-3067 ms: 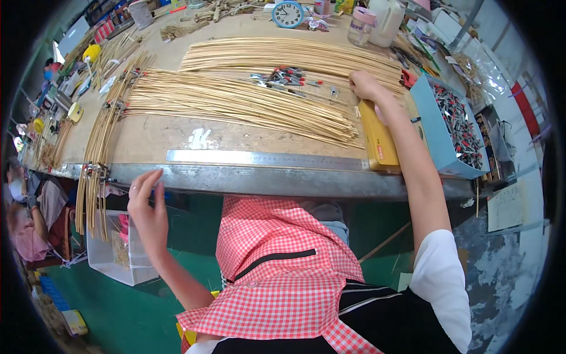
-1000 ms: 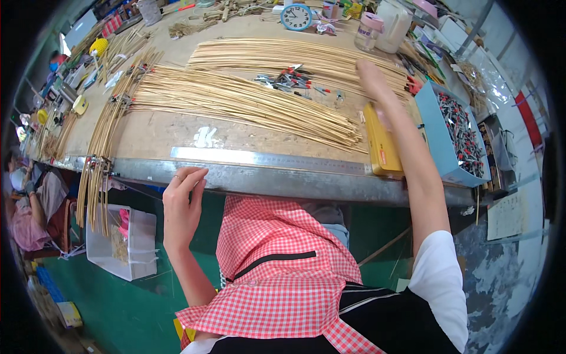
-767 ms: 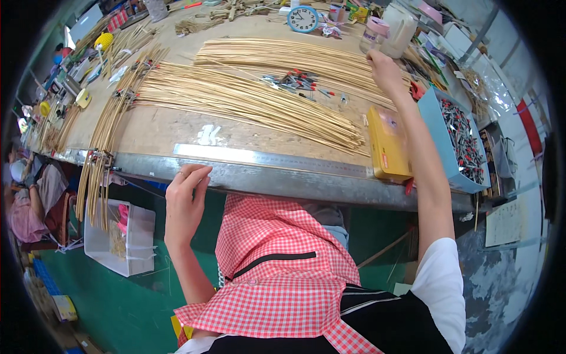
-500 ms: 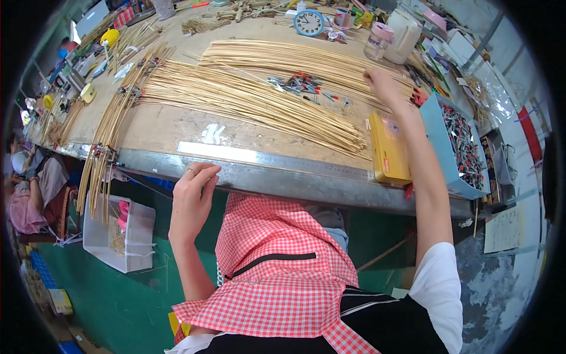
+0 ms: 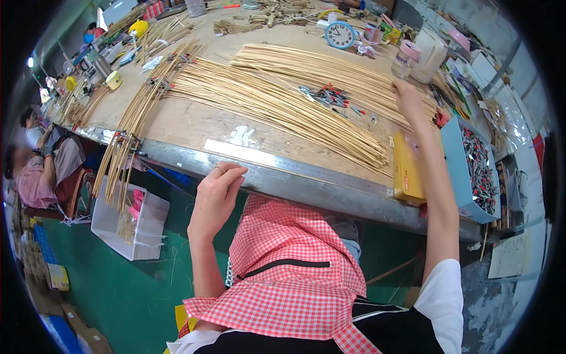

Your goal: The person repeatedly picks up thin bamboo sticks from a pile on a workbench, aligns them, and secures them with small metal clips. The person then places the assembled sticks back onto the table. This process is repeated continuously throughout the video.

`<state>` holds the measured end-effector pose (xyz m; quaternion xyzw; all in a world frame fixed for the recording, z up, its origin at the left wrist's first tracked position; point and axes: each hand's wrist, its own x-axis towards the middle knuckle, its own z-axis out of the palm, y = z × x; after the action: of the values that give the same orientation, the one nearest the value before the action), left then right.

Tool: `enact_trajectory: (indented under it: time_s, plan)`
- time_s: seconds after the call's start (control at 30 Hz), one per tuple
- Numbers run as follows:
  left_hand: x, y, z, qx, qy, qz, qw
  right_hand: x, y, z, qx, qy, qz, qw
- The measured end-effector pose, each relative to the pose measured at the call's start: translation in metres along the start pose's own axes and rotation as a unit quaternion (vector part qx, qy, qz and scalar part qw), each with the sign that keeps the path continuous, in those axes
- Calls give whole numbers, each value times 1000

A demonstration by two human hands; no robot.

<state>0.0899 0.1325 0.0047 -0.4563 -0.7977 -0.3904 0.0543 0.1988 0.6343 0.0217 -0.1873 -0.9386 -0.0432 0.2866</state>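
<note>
My right hand [image 5: 409, 101] is closed, its fingers curled over the right part of the far bundle of thin bamboo sticks [image 5: 306, 64]; anything within them is hidden. At the table's front edge, my left hand [image 5: 217, 192] is held with fingers bent and pressed together, and nothing shows in it. A nearer bundle of sticks [image 5: 277, 109] slants across the table. Between the bundles lies a small pile of red-tipped clips [image 5: 330, 95]. A steel ruler [image 5: 283, 162] lies along the front edge, close to my left fingertips.
Beneath my right forearm is a yellow case [image 5: 407, 171]. Right of it stands a light-blue box [image 5: 451, 159] full of clips. Clamped sticks [image 5: 127, 121] overhang the table at left, above a white bin [image 5: 147, 236]. A blue clock [image 5: 340, 35] and a pink-lidded jar [image 5: 405, 59] stand behind.
The view has swung, so the whole scene sits farther right in the picture. Against the table, both hands stay in nearly the same places.
</note>
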Motion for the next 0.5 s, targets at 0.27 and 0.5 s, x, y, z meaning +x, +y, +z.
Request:
enact_trajectory:
  time_s: [0.27, 0.5]
  plan:
    - [0, 1, -1, -9, 6, 4, 1000, 0, -58, -119, -124, 156, -97, 975]
    - [0, -1, 4, -11, 1, 13, 1000, -51, -104, -191, -103, 175, 20, 979]
